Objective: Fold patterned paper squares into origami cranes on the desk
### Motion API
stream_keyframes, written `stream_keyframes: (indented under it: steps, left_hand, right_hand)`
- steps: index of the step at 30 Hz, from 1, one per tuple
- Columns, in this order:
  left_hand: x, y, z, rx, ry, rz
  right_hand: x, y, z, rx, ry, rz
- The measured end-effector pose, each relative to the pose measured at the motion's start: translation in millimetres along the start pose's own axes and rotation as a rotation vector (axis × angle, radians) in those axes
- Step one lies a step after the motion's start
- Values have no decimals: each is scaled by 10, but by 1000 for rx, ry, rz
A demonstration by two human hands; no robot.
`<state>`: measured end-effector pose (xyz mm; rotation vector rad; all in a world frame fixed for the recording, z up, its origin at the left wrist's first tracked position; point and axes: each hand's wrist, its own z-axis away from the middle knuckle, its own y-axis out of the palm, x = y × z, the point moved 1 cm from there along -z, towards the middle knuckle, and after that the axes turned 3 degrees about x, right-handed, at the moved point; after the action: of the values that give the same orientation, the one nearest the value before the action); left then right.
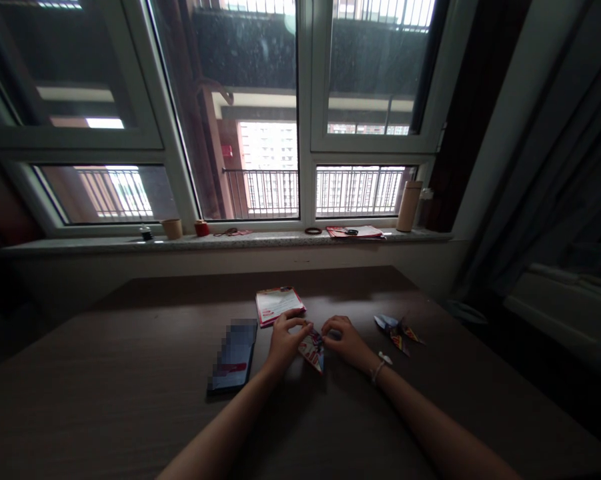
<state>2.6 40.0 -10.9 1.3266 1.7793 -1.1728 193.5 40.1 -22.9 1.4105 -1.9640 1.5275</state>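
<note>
A small folded piece of patterned paper (314, 351) lies on the dark wooden table (130, 373), between my two hands. My left hand (286, 341) pinches its left side with curled fingers. On the paper's upper right edge, the fingertips of my right hand (344, 340) press and pinch. A finished folded paper figure (397, 331) lies to the right of my right hand, apart from it. A stack of printed paper sheets (279, 304) sits just beyond my left hand.
A dark phone (234, 355) lies left of my left hand. The windowsill (220, 241) behind the table holds a small cup (172, 229), a red pot (201, 228), a red booklet (355, 231) and a tall beige bottle (409, 206). Curtains (555, 167) hang at right.
</note>
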Motion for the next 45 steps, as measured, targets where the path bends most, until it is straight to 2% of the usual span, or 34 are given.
stream_keyframes:
  steps: [6, 12, 24, 34, 45]
  left_hand:
    - [-51, -60, -14, -39, -12, 52]
    - [-64, -35, 18, -27, -9, 21]
    - [-65, -26, 18, -89, -16, 13]
    - [-68, 9, 24, -50, -13, 25]
    - [-82, 1, 24, -19, 40, -97]
  right_hand:
    - [-37, 16, 3, -4, 15, 19]
    - [-116, 14, -5, -24, 54, 41]
    - [-148, 23, -2, -24, 82, 55]
    - [-153, 15, -19, -18, 119, 24]
    - [-96, 2, -15, 13, 210, 1]
